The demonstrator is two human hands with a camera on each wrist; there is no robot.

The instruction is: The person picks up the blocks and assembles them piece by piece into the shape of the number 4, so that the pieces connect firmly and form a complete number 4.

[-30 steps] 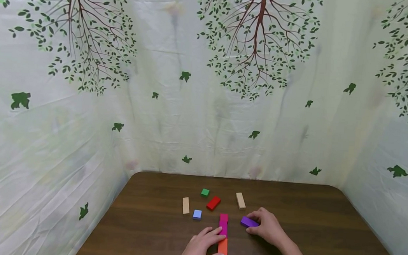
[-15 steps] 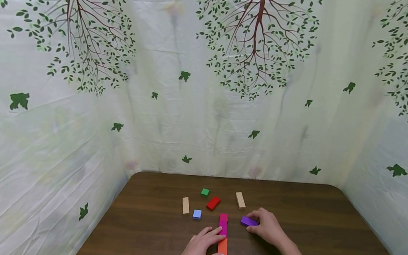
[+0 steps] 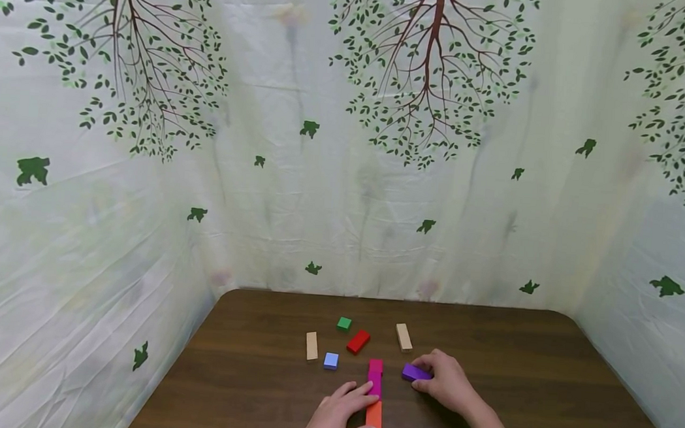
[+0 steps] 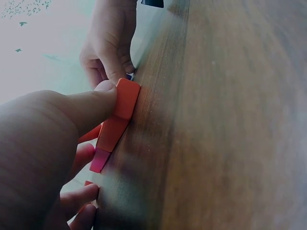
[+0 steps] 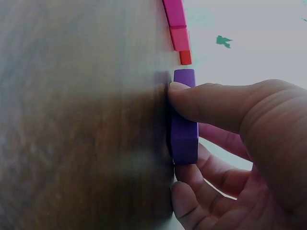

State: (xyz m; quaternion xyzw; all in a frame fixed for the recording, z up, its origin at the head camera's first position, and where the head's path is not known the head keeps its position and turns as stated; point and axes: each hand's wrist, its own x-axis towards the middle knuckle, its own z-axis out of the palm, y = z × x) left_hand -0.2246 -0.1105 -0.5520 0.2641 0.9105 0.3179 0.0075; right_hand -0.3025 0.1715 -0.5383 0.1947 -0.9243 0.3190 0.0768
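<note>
My right hand [image 3: 450,380] pinches a purple rectangular block [image 3: 416,373] low at the table, right of a lined-up row. In the right wrist view, the thumb lies along the purple block [image 5: 184,139] with fingers behind it. The row has an orange block [image 3: 374,420] nearest me, a magenta block [image 3: 375,380] beyond it and a pink block [image 3: 376,364] at its far end. My left hand [image 3: 335,415] rests against the row, fairly straight fingers on the magenta and orange blocks. Its thumb touches the orange block [image 4: 127,98] near the close end.
Beyond the row lie a red block [image 3: 358,342], a green block [image 3: 344,323], a light-blue block [image 3: 331,361] and two pale wooden blocks, one left [image 3: 311,346] and one right [image 3: 403,337]. A leaf-patterned curtain [image 3: 363,254] surrounds the brown table [image 3: 249,391].
My right hand and the purple block have shifted slightly left, toward the row. The left hand and the other blocks stay where they were.
</note>
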